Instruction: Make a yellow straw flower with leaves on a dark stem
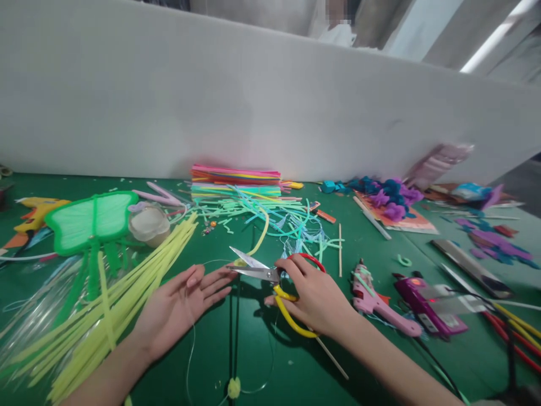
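Note:
My right hand (315, 296) is closed on scissors (253, 267) with one red and one yellow handle loop, and their blades are spread apart. The blade tips lie at the fingertips of my left hand (186, 301), which is palm up with its fingers stretched out. A thin clear thread (193, 338) trails across that palm; whether the thumb pinches it is unclear. Beside the blades, a yellow fuzzy stem (261, 234) curves upward. A small yellow fuzzy piece (234, 387) lies at the front on the green table, near the thread's lower end.
Yellow fuzzy stems (127, 293) and a green butterfly-shaped piece (95, 220) lie left. Colourful stems (235, 181) are stacked by the white partition (253, 101). At right are a pink glue gun (384, 307), a purple glue gun (431, 307) and a thin wooden stick (340, 251).

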The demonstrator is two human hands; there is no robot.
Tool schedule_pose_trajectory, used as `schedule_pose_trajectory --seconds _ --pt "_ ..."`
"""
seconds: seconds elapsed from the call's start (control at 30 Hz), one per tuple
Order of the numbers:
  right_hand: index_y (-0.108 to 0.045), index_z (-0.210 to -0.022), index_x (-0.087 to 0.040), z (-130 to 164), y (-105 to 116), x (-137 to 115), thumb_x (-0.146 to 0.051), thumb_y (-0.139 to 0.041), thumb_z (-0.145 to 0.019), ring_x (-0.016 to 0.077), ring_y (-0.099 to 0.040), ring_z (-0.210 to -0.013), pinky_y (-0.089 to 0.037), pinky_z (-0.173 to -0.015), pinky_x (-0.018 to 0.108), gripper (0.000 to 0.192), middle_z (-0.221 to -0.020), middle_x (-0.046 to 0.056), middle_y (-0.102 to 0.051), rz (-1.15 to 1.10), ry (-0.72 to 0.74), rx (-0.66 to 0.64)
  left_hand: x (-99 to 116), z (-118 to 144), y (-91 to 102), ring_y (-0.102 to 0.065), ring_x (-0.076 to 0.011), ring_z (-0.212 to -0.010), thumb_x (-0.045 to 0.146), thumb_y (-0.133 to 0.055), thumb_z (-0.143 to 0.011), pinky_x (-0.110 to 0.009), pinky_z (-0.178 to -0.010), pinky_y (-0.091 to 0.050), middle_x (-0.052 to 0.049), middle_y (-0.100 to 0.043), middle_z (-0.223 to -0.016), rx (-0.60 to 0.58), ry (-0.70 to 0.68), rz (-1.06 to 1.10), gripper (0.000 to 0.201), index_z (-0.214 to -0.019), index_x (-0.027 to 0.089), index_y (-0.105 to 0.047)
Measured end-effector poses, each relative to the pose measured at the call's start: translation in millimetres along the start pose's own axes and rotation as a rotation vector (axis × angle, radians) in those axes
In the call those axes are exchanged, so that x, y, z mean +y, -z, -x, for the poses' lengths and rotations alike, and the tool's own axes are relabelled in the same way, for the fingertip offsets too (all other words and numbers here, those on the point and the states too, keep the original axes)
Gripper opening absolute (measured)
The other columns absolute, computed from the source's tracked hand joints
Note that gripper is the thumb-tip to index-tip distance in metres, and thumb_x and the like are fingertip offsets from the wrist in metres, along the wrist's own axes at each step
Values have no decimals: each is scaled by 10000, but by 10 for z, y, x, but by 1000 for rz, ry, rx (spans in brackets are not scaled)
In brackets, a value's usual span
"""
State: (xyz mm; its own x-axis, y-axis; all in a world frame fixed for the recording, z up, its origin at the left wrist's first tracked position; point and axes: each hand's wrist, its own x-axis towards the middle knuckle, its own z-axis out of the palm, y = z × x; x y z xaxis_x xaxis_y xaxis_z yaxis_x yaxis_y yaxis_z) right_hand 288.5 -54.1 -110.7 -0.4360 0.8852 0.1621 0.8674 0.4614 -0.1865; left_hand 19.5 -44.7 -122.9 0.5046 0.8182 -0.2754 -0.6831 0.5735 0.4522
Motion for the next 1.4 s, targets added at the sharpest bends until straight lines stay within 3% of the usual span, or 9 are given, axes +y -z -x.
schedule_pose_trajectory --seconds 0.13,0.27,0.5,0.77,0.97,1.4 --pt "-484 -1171 -186 95 24 29 -538 -552 -851 227 -612 -857 -536 -712 367 480 -1061 106 -563 -28 46 5 23 -4 15 -372 -318 -1361 214 -388 -976 -499 -1122 -302 -226 -531 -1365 14 -37 10 383 -617 141 -500" --pt "-482 -1168 -188 207 36 85 -498 -539 -869 241 -618 -844 -540 -676 374 435 -1042 109 -570 28 -2 19 32 -7 33 -372 -322 -1359 210 -399 -971 -501 -1111 -319 -235 -505 -1387 17 -33 32 369 -622 140 -495" --pt "-492 -1135 -194 135 44 81 -492 -523 -878 235 -623 -823 -538 -666 370 394 -1060 108 -567 36 -25 -19 13 -9 47 -368 -332 -1358 166 -434 -950 -508 -1097 -346 -232 -495 -1398 38 -41 19 346 -607 144 -474" --pt "-491 -1134 -196 259 78 116 -536 -538 -865 244 -626 -859 -537 -691 378 437 -1056 109 -572 -9 -38 -2 53 -11 78 -385 -326 -1349 178 -452 -939 -505 -1078 -378 -232 -479 -1412 56 -88 43 325 -617 151 -476" --pt "-505 -1128 -177 89 80 58 -485 -523 -884 235 -616 -862 -526 -712 370 394 -1043 107 -576 -5 -7 -5 20 10 36 -367 -335 -1356 152 -411 -949 -514 -1096 -353 -230 -519 -1376 18 -19 36 359 -602 140 -503" --pt "-543 -1081 -143 -139 38 -82 -525 -484 -901 226 -646 -805 -471 -601 315 427 -968 103 -648 82 53 31 11 -6 36 -362 -320 -1364 202 -373 -971 -502 -1125 -303 -246 -539 -1347 4 22 36 407 -600 136 -527"
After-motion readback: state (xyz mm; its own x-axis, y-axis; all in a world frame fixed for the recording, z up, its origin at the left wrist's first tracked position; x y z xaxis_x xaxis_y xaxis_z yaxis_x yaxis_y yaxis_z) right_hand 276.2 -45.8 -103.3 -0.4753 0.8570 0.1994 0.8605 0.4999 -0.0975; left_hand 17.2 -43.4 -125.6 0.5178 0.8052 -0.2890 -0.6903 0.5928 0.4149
